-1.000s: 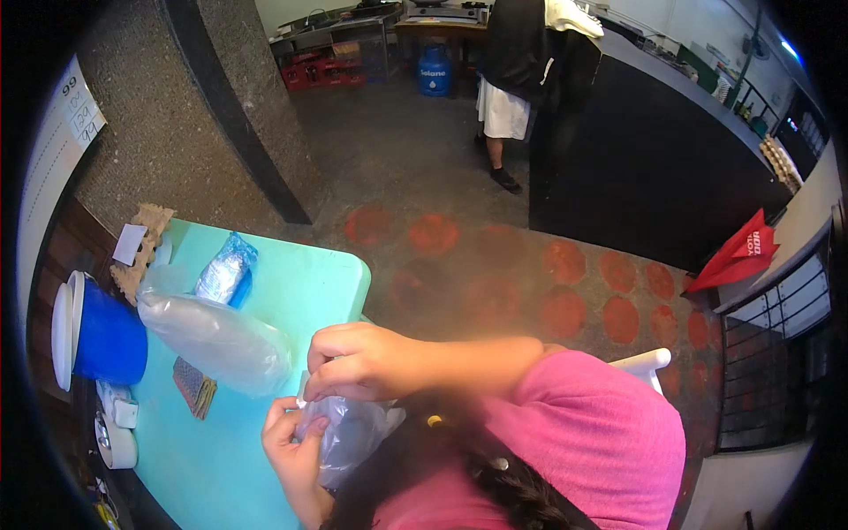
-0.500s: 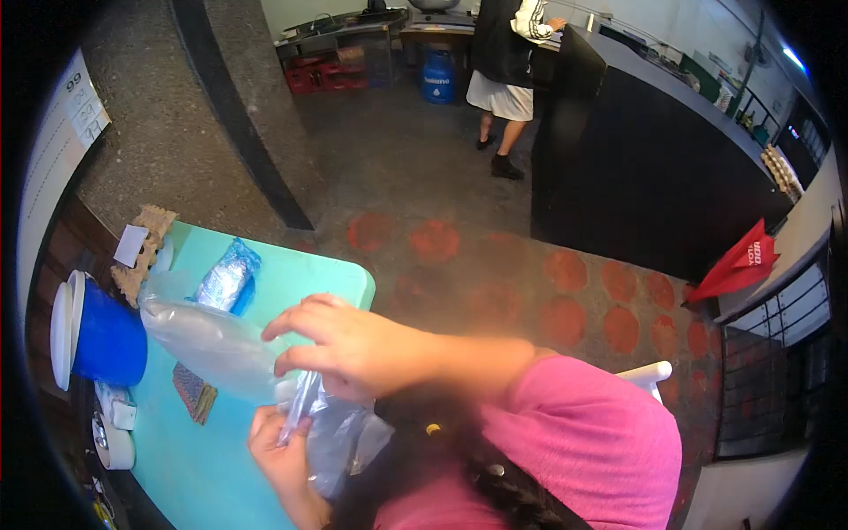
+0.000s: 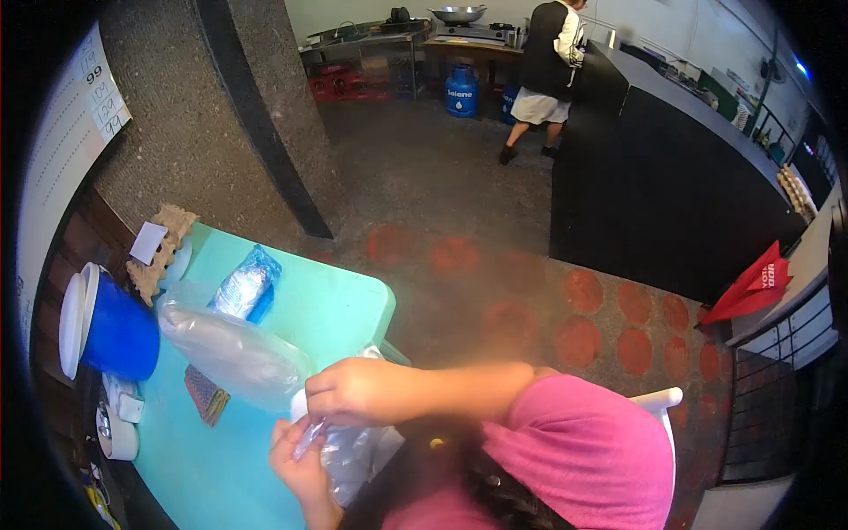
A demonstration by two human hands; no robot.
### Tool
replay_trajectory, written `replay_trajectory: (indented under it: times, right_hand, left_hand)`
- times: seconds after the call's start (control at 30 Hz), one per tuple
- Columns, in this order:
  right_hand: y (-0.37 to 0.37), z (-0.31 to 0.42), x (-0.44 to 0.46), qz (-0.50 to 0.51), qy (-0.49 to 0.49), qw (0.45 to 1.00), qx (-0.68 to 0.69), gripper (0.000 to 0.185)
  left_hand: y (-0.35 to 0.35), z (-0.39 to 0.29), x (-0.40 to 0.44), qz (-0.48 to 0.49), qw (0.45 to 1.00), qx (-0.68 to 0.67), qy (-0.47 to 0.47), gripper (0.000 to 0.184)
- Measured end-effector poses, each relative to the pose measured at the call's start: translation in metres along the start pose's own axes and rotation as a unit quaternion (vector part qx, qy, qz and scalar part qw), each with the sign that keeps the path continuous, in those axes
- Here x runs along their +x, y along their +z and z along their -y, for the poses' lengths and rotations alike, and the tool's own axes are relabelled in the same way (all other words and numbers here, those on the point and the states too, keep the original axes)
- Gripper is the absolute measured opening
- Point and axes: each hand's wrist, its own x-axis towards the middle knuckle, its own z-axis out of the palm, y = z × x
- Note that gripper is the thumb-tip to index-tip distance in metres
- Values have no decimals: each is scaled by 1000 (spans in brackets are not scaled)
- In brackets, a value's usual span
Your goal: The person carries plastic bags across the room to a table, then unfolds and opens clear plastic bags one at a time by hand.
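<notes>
My left hand [image 3: 299, 459] pinches the gathered top of a clear plastic bag [image 3: 346, 461] at the table's near side. Just above it, my right hand [image 3: 358, 389] is closed at the same gathered plastic, its fingertips close to those of the left. The lower part of the bag is partly hidden by dark hair. Beyond my hands lies a long, puffy clear plastic bag [image 3: 225, 346] on the turquoise table [image 3: 340, 300]. A shiny blue and silver package [image 3: 246, 287] rests behind it. Left of my hands is a small patterned bundle [image 3: 206, 395].
A blue bucket [image 3: 124, 331] with a white lid, an egg tray [image 3: 159, 256] and a white roundish item [image 3: 117, 435] line the left edge. A person [image 3: 543, 79] stands at a black counter [image 3: 662, 185]. A blue gas cylinder [image 3: 461, 93] is under the stove.
My right hand has come down from above, fingers spread, to close on the plastic beside my left hand. The head view has shifted slightly, and the person at the counter has changed stance.
</notes>
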Motion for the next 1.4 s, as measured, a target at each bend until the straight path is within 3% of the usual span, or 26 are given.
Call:
replay_trajectory:
  times: [0.13, 0.4, 0.53, 0.6, 0.67, 0.7, 0.77, 0.8, 0.87, 0.97, 1.07, 1.23, 1.3, 1.37, 1.4]
  right_hand:
    - [3, -3, 4, -39, -38, 995, 85, 12]
    - [1, -14, 4, -116, -7, 993, 23, 15]
    - [-4, -18, 2, -119, 8, 993, 18, 15]
    - [-3, -18, 1, -107, -34, 994, -2, 14]
    - [-1, -16, 2, -82, -42, 996, -15, 13]
    - [1, -15, 2, -56, -51, 997, -28, 13]
    - [8, -17, 3, -50, -63, 996, -24, 15]
    - [11, -18, 4, -44, -77, 996, -21, 17]
    - [18, -22, 6, -59, -93, 993, -42, 17]
    - [16, -20, 7, -59, -92, 992, -68, 20]
    - [7, -9, 8, -36, -48, 998, -12, 24]
    - [10, -16, 13, -31, -8, 997, 73, 21]
    - [13, -20, 15, -40, -13, 996, 76, 18]
    - [16, -22, 19, -55, -7, 995, 81, 13]
    - [18, -24, 22, -47, -8, 994, 96, 13]
  left_hand:
    - [-6, 2, 0, -53, 997, 24, 42, 23]
    - [-10, 9, 1, -20, 995, 51, 82, 27]
    - [-11, 10, 5, -52, 982, 107, 144, 37]
    - [-5, 0, 10, -58, 975, 135, 168, 43]
    - [6, -17, 15, -67, 952, 185, 235, 62]
    - [6, -21, 17, -67, 952, 185, 234, 62]
    - [4, -26, 18, 17, 940, 236, 244, 63]
    - [3, -22, 16, 16, 941, 236, 243, 63]
    - [3, -4, 11, -4, 991, 127, 50, 38]
    - [-6, 11, 13, 0, 997, 73, -28, 26]
    - [-2, 10, 16, -49, 998, -27, -20, 15]
    - [-9, 7, 17, -12, 1000, 8, 17, 12]
    - [-13, 6, 16, -16, 999, 16, 29, 14]
    - [-22, 10, 13, 10, 1000, 3, 22, 35]
    - [-23, 14, 12, -4, 1000, 9, 14, 35]
